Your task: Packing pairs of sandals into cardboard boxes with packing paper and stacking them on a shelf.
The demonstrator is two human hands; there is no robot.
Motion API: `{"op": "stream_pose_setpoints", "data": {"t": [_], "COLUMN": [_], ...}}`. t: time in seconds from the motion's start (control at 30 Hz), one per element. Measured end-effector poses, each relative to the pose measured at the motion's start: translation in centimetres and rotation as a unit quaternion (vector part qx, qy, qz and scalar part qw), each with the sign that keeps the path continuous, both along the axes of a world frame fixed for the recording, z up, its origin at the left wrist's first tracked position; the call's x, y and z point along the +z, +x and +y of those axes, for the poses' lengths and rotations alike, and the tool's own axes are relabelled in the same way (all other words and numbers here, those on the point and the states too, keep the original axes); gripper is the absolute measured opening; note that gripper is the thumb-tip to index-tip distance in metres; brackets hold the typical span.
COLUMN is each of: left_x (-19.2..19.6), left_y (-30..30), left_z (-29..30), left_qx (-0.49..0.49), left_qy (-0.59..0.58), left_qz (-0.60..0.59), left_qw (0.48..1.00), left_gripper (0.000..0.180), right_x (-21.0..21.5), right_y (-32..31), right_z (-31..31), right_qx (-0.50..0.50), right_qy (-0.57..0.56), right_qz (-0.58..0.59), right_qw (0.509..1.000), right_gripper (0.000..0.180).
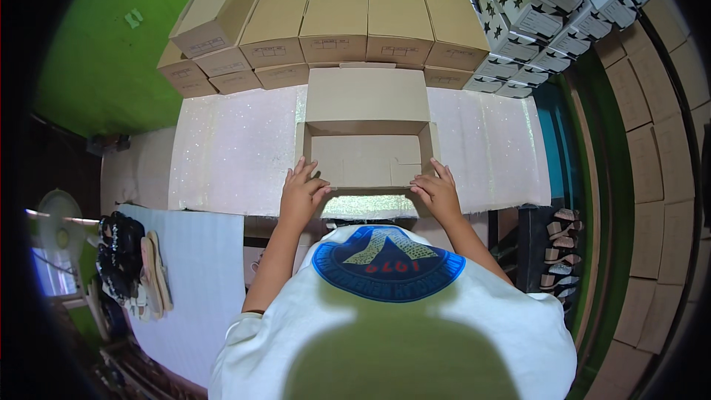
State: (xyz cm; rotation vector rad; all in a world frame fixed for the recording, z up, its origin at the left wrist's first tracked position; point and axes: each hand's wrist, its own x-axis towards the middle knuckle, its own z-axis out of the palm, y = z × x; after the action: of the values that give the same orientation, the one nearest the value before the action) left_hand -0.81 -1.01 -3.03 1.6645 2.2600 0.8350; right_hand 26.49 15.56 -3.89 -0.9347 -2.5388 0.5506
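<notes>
An open cardboard box [361, 157] stands on the table in front of me, with its lid flap [368, 95] raised at the far side. Its inside shows bare brown board with a few slits in the bottom. My left hand [301, 191] grips the near left corner, thumb and fingers around the edge. At the near right corner, my right hand [437, 192] holds the box the same way, its index finger reaching along the side wall. The undersides of both hands are hidden.
Closed cardboard boxes [333, 11] line the far table edge. White star-patterned boxes [529, 18] are stacked at the far right. A glittery pale cover [229, 152] lies on the table. Shoes [563, 248] stand at right; black footwear [122, 252] rests on a side table [200, 281] at left.
</notes>
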Motion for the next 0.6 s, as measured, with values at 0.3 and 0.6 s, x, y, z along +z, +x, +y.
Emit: {"op": "stream_pose_setpoints", "data": {"t": [0.3, 0.6], "left_x": [-0.4, 0.4], "left_y": [-0.1, -0.3], "left_z": [0.1, 0.1], "left_qx": [-0.015, -0.034], "left_qy": [-0.013, -0.039], "left_qz": [0.059, 0.045], "left_qw": [0.998, 0.998], "left_gripper": [0.016, 0.013], "right_x": [0.4, 0.6], "right_y": [-0.4, -0.5], "right_z": [0.7, 1.0], "right_qx": [0.024, 0.045], "right_qy": [0.036, 0.036], "right_qz": [-0.05, -0.066], "right_qw": [0.998, 0.996], "right_gripper": [0.016, 0.014]}}
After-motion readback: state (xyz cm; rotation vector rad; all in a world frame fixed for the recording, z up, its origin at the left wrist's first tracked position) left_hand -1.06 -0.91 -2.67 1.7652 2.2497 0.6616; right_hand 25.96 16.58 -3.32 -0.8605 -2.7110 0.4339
